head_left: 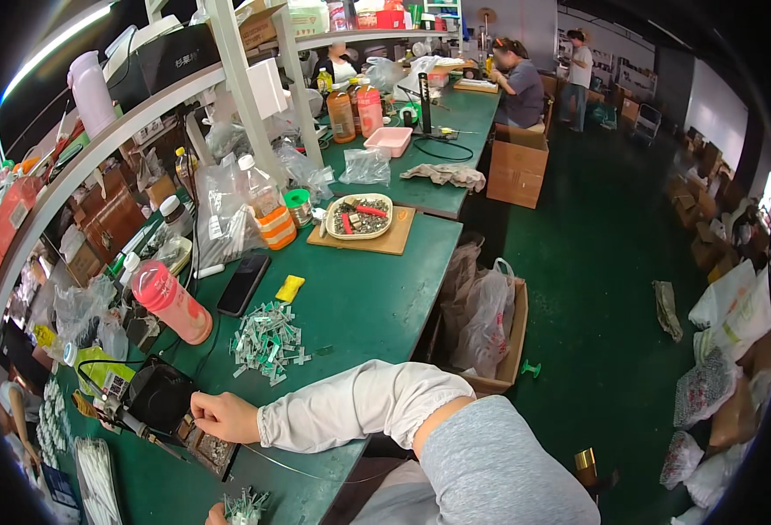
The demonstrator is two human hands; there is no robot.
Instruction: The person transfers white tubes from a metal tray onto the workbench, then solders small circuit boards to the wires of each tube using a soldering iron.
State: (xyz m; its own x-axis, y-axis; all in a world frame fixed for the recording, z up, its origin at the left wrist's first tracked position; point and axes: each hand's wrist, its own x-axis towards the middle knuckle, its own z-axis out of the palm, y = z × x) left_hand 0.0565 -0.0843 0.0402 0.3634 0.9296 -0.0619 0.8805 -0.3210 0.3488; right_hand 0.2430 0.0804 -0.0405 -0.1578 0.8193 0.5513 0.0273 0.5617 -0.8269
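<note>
My right hand (pixel 222 416), in a white sleeve cover, rests on the green bench (pixel 359 297) with its fingers closed on a thin solder wire (pixel 291 469) that trails back toward my body. It sits beside a black soldering station (pixel 160 395) and a small dark tray (pixel 210 450). A soldering iron (pixel 132 426) lies just left of the hand. Only a sliver of my left hand (pixel 216 516) shows at the bottom edge, holding a bunch of small green-and-white parts (pixel 245 505). A loose pile of the same parts (pixel 267 341) lies further up the bench.
A pink bottle (pixel 172 304), a black phone (pixel 244 283), an orange-banded bottle (pixel 267 208) and a dish of bits on a wooden board (pixel 361 219) stand on the bench. Bagged cardboard boxes (pixel 490 328) sit on the green floor. Other people work at the far bench (pixel 518 83).
</note>
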